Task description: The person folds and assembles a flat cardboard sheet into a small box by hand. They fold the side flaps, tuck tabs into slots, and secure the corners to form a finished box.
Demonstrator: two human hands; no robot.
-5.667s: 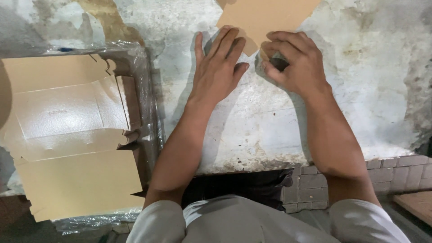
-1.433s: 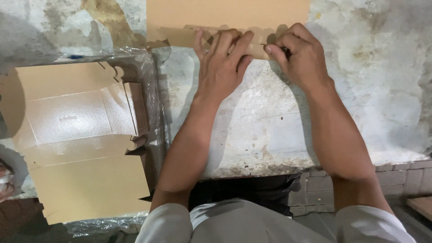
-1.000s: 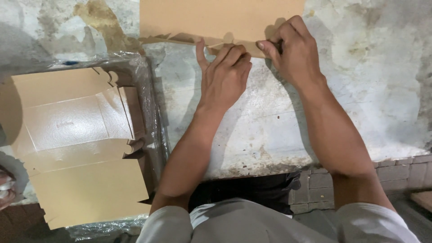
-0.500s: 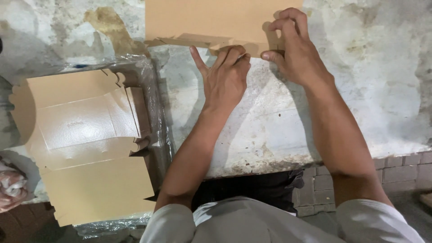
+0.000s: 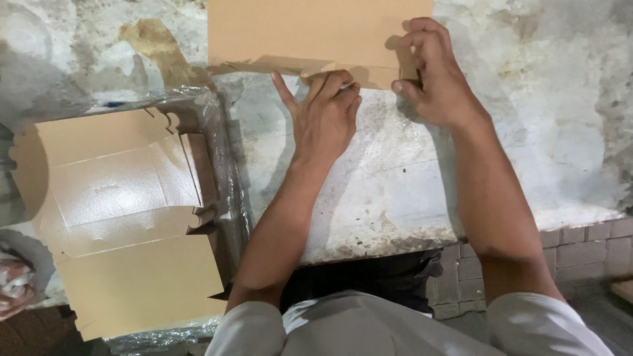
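A flat brown cardboard box blank [image 5: 310,33] lies at the far edge of a worn white stone slab [image 5: 369,184]. My left hand [image 5: 323,115] presses its fingertips on the blank's near folded flap, fingers spread. My right hand [image 5: 432,72] pinches the blank's right near corner between thumb and fingers. Both forearms reach away from my body across the slab.
A stack of flat brown cardboard blanks [image 5: 125,217] wrapped in clear plastic film [image 5: 224,178] sits to the left. A brick ledge [image 5: 580,244] runs along the right near side. A crumpled bag [image 5: 16,283] shows at the far left edge.
The cardboard blank has come nearer and lower in view. My left hand slid from lying flat to fingertips on the folded flap. My right hand shifted right to the blank's corner.
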